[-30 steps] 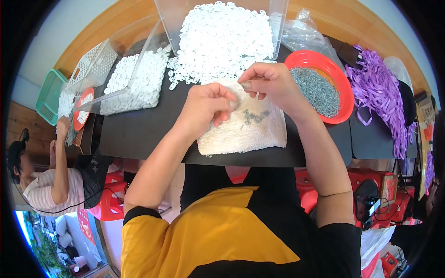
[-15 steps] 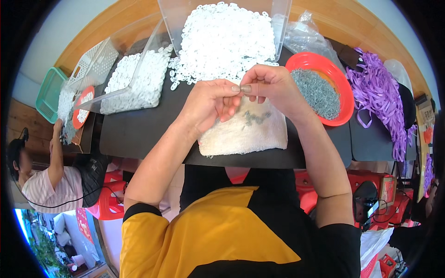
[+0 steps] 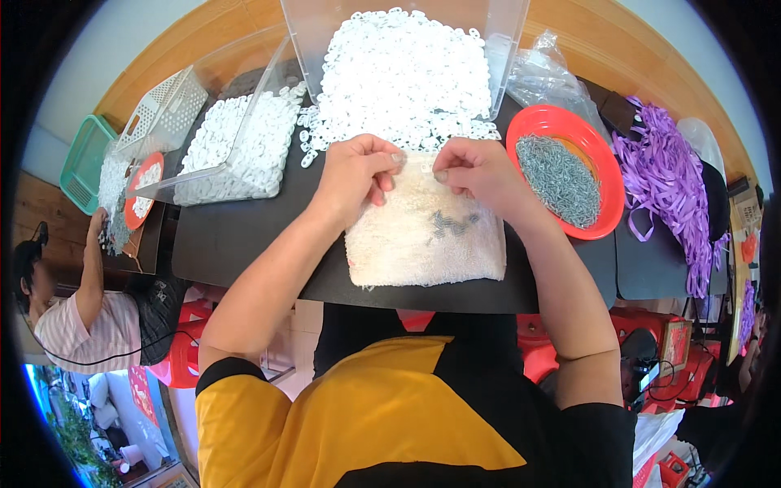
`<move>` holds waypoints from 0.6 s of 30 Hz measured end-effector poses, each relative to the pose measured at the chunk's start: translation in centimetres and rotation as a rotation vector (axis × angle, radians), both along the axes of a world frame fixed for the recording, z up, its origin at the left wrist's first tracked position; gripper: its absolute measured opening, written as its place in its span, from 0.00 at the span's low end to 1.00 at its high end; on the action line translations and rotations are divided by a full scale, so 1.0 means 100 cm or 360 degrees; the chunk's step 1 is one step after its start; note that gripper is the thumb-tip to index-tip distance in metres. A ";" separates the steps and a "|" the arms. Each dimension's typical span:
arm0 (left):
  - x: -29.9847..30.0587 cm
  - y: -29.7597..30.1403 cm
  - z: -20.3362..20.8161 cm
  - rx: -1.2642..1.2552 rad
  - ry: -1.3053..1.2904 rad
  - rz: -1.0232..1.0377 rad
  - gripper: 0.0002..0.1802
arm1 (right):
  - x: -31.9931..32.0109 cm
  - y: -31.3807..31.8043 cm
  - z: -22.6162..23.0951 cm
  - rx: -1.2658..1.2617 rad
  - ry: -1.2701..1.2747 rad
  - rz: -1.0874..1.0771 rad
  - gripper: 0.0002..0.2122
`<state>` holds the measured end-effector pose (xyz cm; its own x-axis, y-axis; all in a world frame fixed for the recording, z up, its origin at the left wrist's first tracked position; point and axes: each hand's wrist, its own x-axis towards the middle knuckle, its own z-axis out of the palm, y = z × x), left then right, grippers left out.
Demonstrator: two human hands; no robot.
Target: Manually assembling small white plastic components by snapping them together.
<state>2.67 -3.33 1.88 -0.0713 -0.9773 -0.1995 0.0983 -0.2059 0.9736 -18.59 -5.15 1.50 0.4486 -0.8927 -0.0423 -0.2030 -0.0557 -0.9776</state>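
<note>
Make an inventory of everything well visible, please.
Tabletop: count unclear, dark, centre
Bins: two, clear, far centre and left
White pieces: many, white, in and near bins
Cloth: one, cream, centre
Bowls: two, red, right and left
Metallic pieces: many, grey, cloth and right bowl
Ribbons: many, purple, far right
Bag: one, clear, upper right
Baskets: two, green and white, left
Seats: several, red, below tabletop
Coworker: one, striped top, left
Left hand: one, bare, above cloth
Right hand: one, bare, above cloth
</note>
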 end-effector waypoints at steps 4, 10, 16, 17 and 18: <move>-0.003 -0.010 0.002 -0.0003 -0.0352 -0.0054 0.03 | 0.002 0.004 0.001 -0.0125 0.0013 -0.0018 0.02; -0.013 -0.039 -0.018 -0.1170 -0.1773 0.0074 0.07 | 0.005 0.005 -0.010 -0.0380 0.0019 0.0113 0.02; -0.015 -0.047 -0.010 -0.0973 -0.2106 -0.0172 0.06 | 0.005 0.010 0.002 -0.0179 -0.0192 0.0059 0.01; -0.014 -0.047 -0.010 -0.0993 -0.2095 -0.0147 0.06 | 0.005 0.010 0.003 -0.0181 -0.0200 0.0055 0.01; -0.012 -0.048 -0.011 -0.1012 -0.2084 -0.0123 0.06 | 0.004 0.009 0.003 -0.0154 -0.0165 0.0066 0.02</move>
